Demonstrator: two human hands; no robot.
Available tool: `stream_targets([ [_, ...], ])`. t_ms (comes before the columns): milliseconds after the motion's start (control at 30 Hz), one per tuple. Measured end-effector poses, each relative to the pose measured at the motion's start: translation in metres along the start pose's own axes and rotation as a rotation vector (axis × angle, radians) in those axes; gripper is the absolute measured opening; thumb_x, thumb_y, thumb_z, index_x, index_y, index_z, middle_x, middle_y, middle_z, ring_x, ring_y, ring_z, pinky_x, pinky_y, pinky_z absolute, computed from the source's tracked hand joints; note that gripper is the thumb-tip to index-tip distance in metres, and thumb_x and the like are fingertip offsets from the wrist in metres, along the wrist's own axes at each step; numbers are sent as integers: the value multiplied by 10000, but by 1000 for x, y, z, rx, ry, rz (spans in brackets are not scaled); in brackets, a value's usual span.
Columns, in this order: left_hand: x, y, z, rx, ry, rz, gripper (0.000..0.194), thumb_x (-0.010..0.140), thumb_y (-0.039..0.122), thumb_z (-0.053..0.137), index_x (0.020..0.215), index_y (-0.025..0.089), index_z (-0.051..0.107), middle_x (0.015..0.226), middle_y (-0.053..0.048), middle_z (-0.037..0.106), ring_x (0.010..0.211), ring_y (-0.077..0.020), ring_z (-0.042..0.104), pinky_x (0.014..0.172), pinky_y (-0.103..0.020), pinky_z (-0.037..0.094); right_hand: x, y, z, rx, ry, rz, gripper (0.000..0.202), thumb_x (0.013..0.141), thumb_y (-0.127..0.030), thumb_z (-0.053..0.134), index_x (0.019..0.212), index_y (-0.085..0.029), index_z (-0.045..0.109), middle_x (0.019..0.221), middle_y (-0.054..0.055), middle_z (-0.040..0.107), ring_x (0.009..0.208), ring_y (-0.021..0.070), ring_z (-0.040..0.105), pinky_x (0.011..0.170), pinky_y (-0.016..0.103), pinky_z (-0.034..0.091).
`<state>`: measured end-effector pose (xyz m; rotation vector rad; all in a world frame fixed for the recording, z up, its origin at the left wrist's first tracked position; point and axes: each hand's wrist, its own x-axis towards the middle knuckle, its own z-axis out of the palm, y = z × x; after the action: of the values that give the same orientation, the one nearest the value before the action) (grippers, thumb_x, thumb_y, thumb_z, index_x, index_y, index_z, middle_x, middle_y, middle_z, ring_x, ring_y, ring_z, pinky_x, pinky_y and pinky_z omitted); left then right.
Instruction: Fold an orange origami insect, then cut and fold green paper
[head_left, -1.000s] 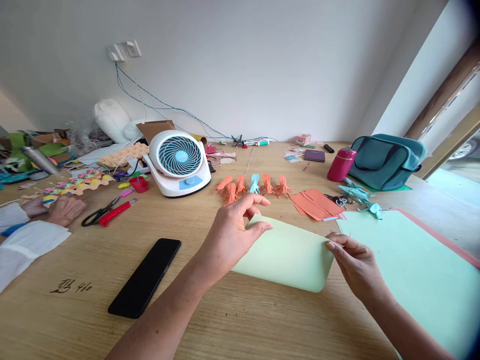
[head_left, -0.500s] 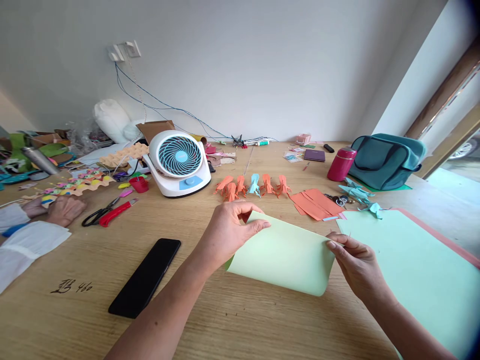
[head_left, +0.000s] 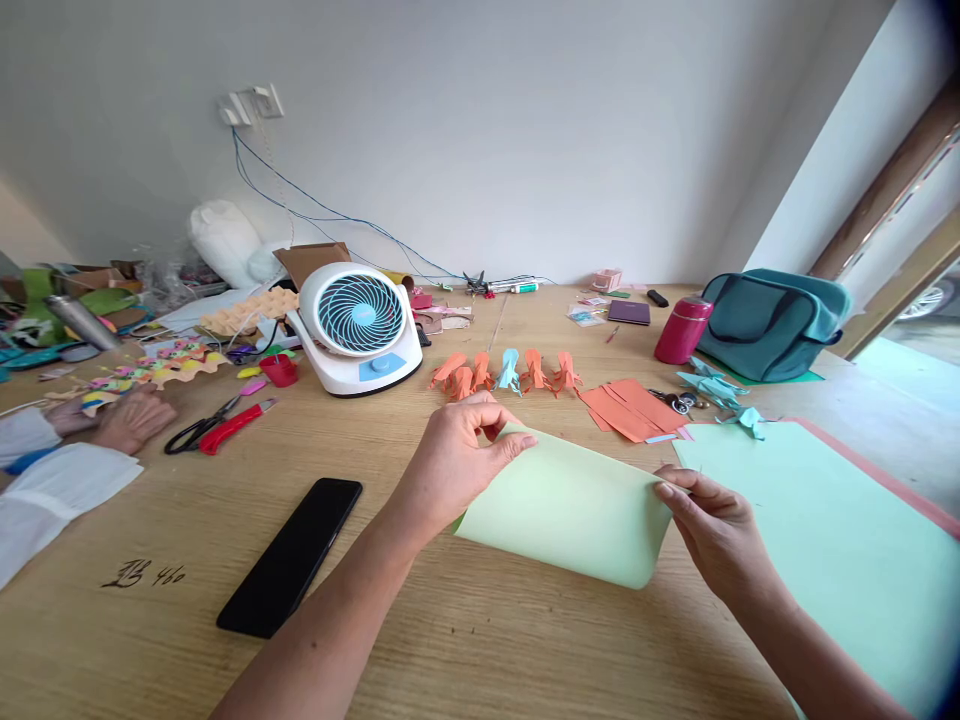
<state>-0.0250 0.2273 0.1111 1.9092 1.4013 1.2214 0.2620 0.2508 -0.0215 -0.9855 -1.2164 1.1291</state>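
Note:
A pale green paper sheet (head_left: 562,505) is curved over, its bend hanging toward me above the wooden table. My left hand (head_left: 457,465) pinches its upper left corner between thumb and fingers. At the upper right corner, my right hand (head_left: 712,525) grips it the same way. Behind the sheet stands a row of folded paper figures, several orange (head_left: 534,368) and one light blue (head_left: 508,370). Orange paper pieces (head_left: 634,408) lie just beyond my right hand. A large pale green sheet (head_left: 847,530) rests on the table at the right, partly under my right arm.
A black phone (head_left: 291,555) lies left of my left forearm. Farther back are scissors (head_left: 199,428), a red cutter (head_left: 234,425), a white fan (head_left: 360,325), a pink bottle (head_left: 683,330) and a teal bag (head_left: 772,325). Another person's hands (head_left: 135,420) rest at the far left.
The curved lower edge of the sheet has risen very slightly. Both my hands keep their hold in nearly the same place.

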Motion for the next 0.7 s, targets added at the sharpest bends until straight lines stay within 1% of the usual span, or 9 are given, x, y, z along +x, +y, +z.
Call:
stream_targets([
  [200,0,-4,0,5,-12,18,238,825,301,698,628,176,649,714,13,587,710,-152,525,669,-302,424,0,0,0,7,0,14,155,760,-427,824,776,-283,769,843,28,681,832,197,547,700,288,441],
  [367,1,-6,-1,15,-12,28,243,836,318,696,643,173,671,696,15,572,692,-148,509,664,-305,405,0,-1,1,18,1,13,176,740,-435,836,748,-274,765,828,25,676,831,192,552,703,282,449],
  [700,2,-7,-1,30,-13,6,201,828,306,698,676,175,695,727,9,609,715,-157,545,677,-303,421,0,2,-1,28,-10,24,162,752,-428,831,769,-280,767,861,27,687,877,199,568,740,281,455],
])
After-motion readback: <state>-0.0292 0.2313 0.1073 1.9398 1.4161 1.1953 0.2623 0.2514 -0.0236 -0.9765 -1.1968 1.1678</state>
